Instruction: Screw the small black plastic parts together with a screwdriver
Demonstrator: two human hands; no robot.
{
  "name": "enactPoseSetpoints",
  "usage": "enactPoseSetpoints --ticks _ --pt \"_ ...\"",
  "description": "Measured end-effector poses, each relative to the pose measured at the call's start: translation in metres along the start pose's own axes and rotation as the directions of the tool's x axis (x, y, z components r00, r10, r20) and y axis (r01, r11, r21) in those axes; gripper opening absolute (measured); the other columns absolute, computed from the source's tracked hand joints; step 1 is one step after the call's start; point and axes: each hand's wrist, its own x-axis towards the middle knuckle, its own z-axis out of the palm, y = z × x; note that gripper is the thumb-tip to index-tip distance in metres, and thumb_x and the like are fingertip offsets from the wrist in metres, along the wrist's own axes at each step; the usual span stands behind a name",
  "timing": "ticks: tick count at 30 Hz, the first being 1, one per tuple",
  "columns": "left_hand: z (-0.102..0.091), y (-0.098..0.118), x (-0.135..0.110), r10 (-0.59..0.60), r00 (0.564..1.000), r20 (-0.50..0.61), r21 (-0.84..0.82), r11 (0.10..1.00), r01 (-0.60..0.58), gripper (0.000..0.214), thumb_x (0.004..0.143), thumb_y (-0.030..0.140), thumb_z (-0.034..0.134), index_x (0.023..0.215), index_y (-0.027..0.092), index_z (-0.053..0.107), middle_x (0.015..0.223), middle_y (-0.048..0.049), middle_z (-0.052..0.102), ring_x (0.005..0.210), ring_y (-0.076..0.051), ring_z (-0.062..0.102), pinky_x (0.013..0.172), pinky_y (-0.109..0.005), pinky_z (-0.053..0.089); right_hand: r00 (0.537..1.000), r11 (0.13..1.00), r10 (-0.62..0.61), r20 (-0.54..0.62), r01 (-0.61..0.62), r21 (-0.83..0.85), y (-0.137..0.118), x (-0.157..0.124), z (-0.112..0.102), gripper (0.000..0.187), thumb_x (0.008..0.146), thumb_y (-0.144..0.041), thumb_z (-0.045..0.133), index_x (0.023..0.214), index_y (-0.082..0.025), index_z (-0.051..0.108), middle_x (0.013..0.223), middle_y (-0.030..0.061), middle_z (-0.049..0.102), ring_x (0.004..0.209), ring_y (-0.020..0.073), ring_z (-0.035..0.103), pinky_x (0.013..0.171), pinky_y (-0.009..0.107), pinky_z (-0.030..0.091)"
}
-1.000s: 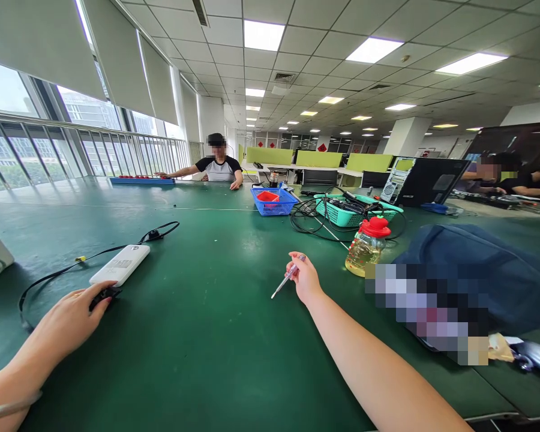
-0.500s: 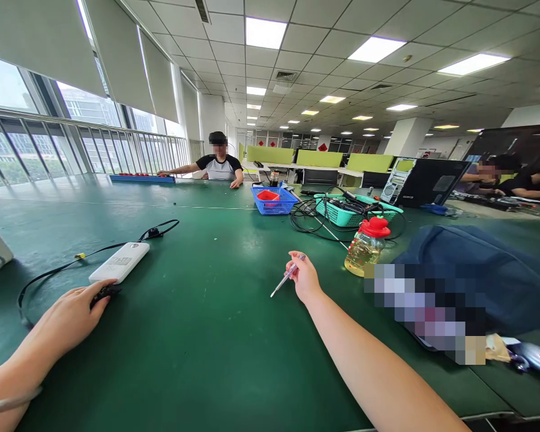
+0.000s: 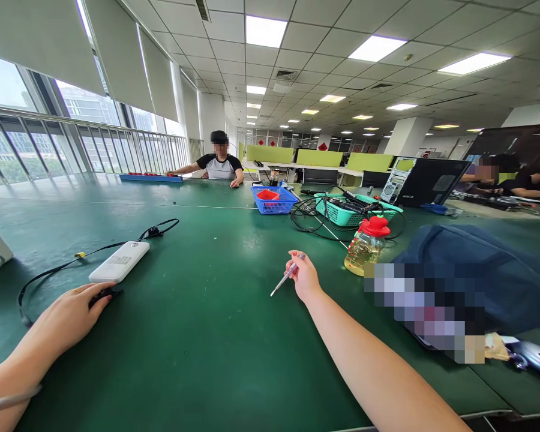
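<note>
My left hand (image 3: 67, 317) rests low over the green table at the left. Its thumb and fingers close on a small black object (image 3: 102, 294), mostly covered, whose kind I cannot make out. Just beyond the fingertips lies a white power bank (image 3: 120, 262) with a black cable (image 3: 101, 247) behind it. My right hand (image 3: 308, 278) is held near the middle, fingers wrapped round a small screwdriver (image 3: 281, 284) with a clear handle. Its tip points down and left; whether it touches the table cannot be told.
Right of my right hand stands a red-lidded bottle (image 3: 364, 252) beside a dark blue bag (image 3: 472, 270). Farther back are a blue basket (image 3: 273, 207) and a green basket (image 3: 339, 215) with cables. A person (image 3: 222, 165) sits across, one hand at a blue strip-shaped tray (image 3: 150, 178).
My left fingers and the black object have dipped slightly. The person across has slid the blue tray a little to the right. My right hand and the screwdriver have stayed practically still.
</note>
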Motion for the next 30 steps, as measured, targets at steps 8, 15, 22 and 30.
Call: enactPoseSetpoints --ticks 8,15,22,30 --pt "-0.01 0.016 -0.005 0.025 1.0 -0.016 0.106 0.994 -0.023 0.046 0.091 0.036 0.029 0.122 0.019 0.058 0.131 -0.0054 0.06 0.115 -0.024 0.057 0.102 -0.037 0.041 1.0 1.0 0.0 0.005 0.0 0.004 0.0 0.0 0.0 0.03 0.064 -0.041 0.071 0.084 -0.023 0.058 0.05 -0.0057 0.056 0.041 0.0103 0.043 0.048 0.027 0.04" --pt "-0.02 0.03 -0.015 0.324 0.924 -0.203 -0.001 0.944 -0.331 0.04 0.089 0.041 0.035 0.113 0.031 0.066 0.127 0.0041 0.062 0.12 -0.02 0.052 0.114 -0.037 0.029 1.0 1.0 0.001 0.016 -0.001 0.024 -0.001 -0.003 0.003 0.028 0.065 -0.04 0.07 0.083 -0.023 0.058 0.05 -0.0053 0.056 0.04 0.0096 0.042 0.047 0.026 0.04" --pt "-0.03 0.146 -0.054 0.717 0.696 0.025 -0.368 0.655 -0.661 0.039 0.093 0.028 0.039 0.122 0.037 0.062 0.125 -0.0007 0.064 0.112 -0.019 0.059 0.096 -0.03 0.05 1.0 0.998 -0.015 0.01 0.015 0.055 -0.003 -0.005 0.006 0.026 0.064 -0.037 0.068 0.083 -0.023 0.057 0.052 -0.0059 0.057 0.035 0.0059 0.032 0.04 0.023 0.032" --pt "-0.017 0.253 -0.036 0.919 0.393 -0.04 -0.517 0.318 -0.795 0.039 0.091 0.014 0.044 0.121 0.03 0.063 0.123 -0.0055 0.064 0.11 -0.02 0.059 0.096 -0.035 0.05 0.998 0.994 -0.056 0.022 0.054 0.094 -0.009 -0.009 0.011 0.029 0.064 -0.039 0.069 0.084 -0.023 0.055 0.057 -0.0049 0.058 0.037 0.007 0.038 0.039 0.022 0.028"
